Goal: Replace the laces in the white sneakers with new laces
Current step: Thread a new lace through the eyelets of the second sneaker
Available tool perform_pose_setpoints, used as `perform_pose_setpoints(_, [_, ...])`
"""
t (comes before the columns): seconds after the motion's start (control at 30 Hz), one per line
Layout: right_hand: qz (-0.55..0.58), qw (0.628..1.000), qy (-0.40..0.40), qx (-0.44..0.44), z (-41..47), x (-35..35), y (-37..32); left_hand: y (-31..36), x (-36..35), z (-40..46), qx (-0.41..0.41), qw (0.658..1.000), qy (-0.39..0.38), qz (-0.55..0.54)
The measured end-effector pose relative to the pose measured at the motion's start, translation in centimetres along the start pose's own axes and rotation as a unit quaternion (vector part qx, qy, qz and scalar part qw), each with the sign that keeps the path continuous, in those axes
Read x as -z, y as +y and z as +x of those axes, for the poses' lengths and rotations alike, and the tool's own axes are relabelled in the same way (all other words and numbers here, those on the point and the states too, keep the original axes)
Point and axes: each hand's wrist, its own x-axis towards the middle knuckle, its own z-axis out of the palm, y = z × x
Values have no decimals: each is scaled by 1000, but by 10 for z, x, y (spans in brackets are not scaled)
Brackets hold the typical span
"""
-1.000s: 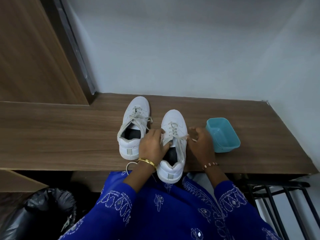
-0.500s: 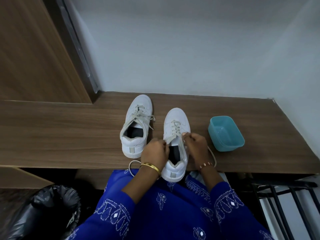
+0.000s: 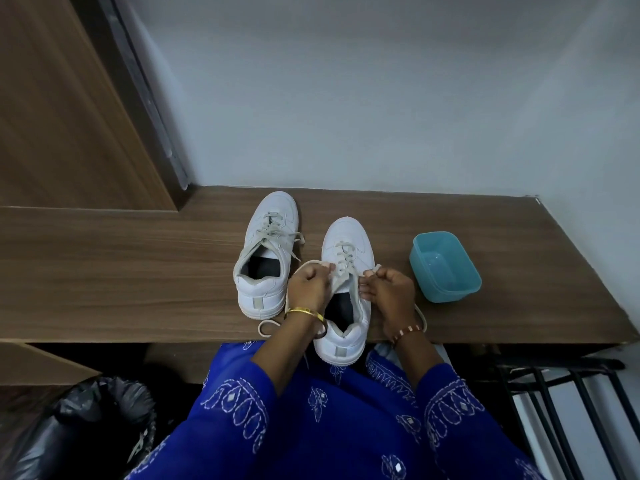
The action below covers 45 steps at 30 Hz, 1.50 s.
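Two white sneakers stand on the wooden shelf [image 3: 138, 271], toes toward the wall. The left sneaker [image 3: 266, 254] keeps its grey-white lace loosely threaded. The right sneaker [image 3: 346, 289] sits with its heel over the shelf's front edge. My left hand [image 3: 310, 289] pinches one end of its lace [image 3: 343, 265] at the left side of the tongue. My right hand [image 3: 389, 289] pinches the other end at the right side. Loose lace loops trail behind both wrists along the front edge.
An empty teal plastic tub [image 3: 445, 266] stands right of the right sneaker. A bin with a black bag [image 3: 79, 434] is below left. A black metal rack [image 3: 568, 410] stands below right. The wall is close behind the shelf.
Both hands have come in from the shoe's sides to the upper eyelets. Each now pinches a lace end, and slack loops have formed by the wrists.
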Motion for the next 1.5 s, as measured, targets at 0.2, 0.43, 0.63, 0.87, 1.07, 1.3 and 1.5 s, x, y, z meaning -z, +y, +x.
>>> perform_pose_setpoints(0.2, [77,994,-17,-71,0,-1,-2,-1,6,9,75,994,40,-67])
perform_pose_setpoints(0.43, [81,993,-43,-69,-1,4,-20,18,5,9,71,996,-2,-46])
perform_pose_setpoints(0.63, [108,993,-41,-4,-7,4,-61,47,-5,4,8,997,-50,-60])
perform_pose_setpoints(0.87, [103,989,-58,85,-9,3,-120,102,-22,2,-104,989,-109,2])
perform_pose_setpoints(1.07, [32,969,-103,224,-23,-12,-183,143,-36,-2,-116,957,-169,208])
perform_pose_setpoints(1.3, [-171,926,-151,302,-18,-36,-210,142,-44,-19,-165,887,-278,329])
perform_pose_setpoints(1.5, [-292,925,-156,186,-5,-7,-180,133,-35,-5,-145,927,-247,242])
